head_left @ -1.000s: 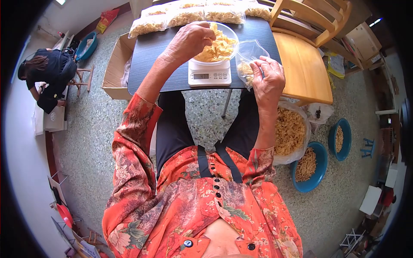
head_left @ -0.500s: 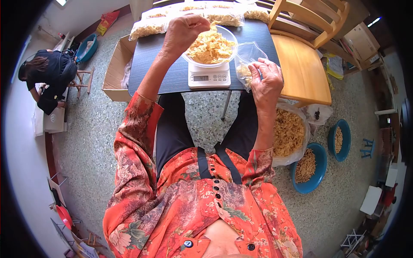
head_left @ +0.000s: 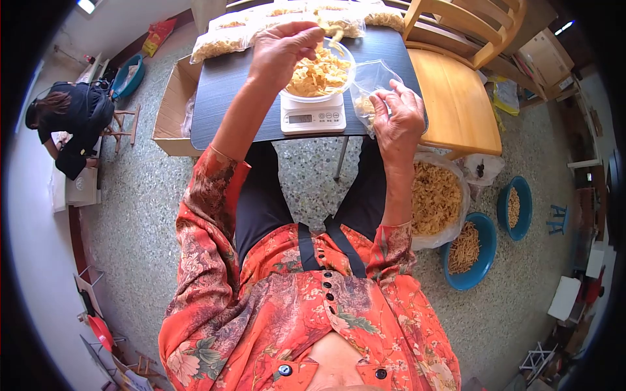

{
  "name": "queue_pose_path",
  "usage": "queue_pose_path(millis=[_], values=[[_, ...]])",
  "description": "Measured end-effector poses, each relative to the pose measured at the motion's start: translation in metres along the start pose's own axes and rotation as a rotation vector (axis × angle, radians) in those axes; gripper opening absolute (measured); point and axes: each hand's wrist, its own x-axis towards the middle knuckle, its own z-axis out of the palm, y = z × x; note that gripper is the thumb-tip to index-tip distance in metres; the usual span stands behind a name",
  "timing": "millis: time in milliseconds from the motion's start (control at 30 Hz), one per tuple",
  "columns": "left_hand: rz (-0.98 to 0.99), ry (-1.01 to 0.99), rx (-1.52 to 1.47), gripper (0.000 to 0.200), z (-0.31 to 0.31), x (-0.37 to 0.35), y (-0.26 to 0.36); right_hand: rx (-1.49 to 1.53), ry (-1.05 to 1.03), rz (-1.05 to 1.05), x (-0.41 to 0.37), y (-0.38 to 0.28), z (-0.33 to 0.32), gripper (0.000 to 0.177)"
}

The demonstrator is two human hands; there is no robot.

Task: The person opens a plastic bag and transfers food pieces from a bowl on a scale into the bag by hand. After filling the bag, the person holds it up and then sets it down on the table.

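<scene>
My left hand (head_left: 280, 55) is closed in a pinch on a few thin, pale yellow dried flakes (head_left: 334, 31), just above the far rim of a clear plastic bowl (head_left: 352, 73). More yellow flakes (head_left: 318, 77) are heaped in that bowl. It rests on a white kitchen scale (head_left: 314, 118), whose display digits are too blurred to read. To the bowl's right, my right hand (head_left: 398, 111) grips a clear plastic bag (head_left: 377, 77) by its side. Some flakes lie low in the bag, partly hidden by my fingers.
Filled bags (head_left: 222, 44) line the back of the dark table (head_left: 225, 94). A wooden chair (head_left: 450, 98) stands right. Below it are a large lined container of flakes (head_left: 435, 199) and blue basins (head_left: 486, 260). A cardboard box (head_left: 171, 114) stands left; another person (head_left: 72, 111) sits far left.
My left hand has lifted slightly, and the flakes in its fingers now hang apart from the heap. My right hand stays on the bag. The whole view has shifted a little.
</scene>
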Motion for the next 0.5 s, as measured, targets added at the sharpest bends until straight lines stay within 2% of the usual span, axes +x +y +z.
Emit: queue_pose_path(millis=[67,133,167,200,267,300,333,433,500], values=[[0.117,-0.09,0.2,0.017,0.018,-0.008,0.002,0.001,-0.003,-0.005,0.001,-0.001,0.0,0.014],[0.144,-0.087,0.581,0.013,0.036,-0.015,0.006,0.01,-0.003,-0.013,0.001,-0.001,0.0,0.014],[0.346,-0.122,0.725,0.011,0.039,-0.015,-0.001,0.008,-0.003,-0.012,0.001,-0.001,0.0,0.014],[0.438,-0.153,0.82,0.012,0.045,-0.018,-0.003,0.013,0.002,-0.027,0.001,-0.001,-0.001,0.014],[0.456,-0.253,0.944,0.011,0.053,-0.018,-0.007,0.017,0.007,-0.04,0.001,-0.001,-0.001,0.014],[0.487,-0.319,1.112,0.019,0.056,-0.017,-0.008,0.013,0.011,-0.046,0.0,-0.001,0.0,0.014],[0.486,-0.32,1.112,0.019,0.06,-0.017,-0.012,0.009,0.014,-0.052,0.0,0.0,0.0,0.014],[0.533,-0.384,1.11,0.043,0.071,-0.019,-0.019,0.022,0.023,-0.029,-0.003,0.002,0.001,0.013],[0.496,-0.407,1.08,0.041,0.073,-0.016,-0.015,0.025,0.023,-0.027,-0.005,0.003,0.0,0.014]])
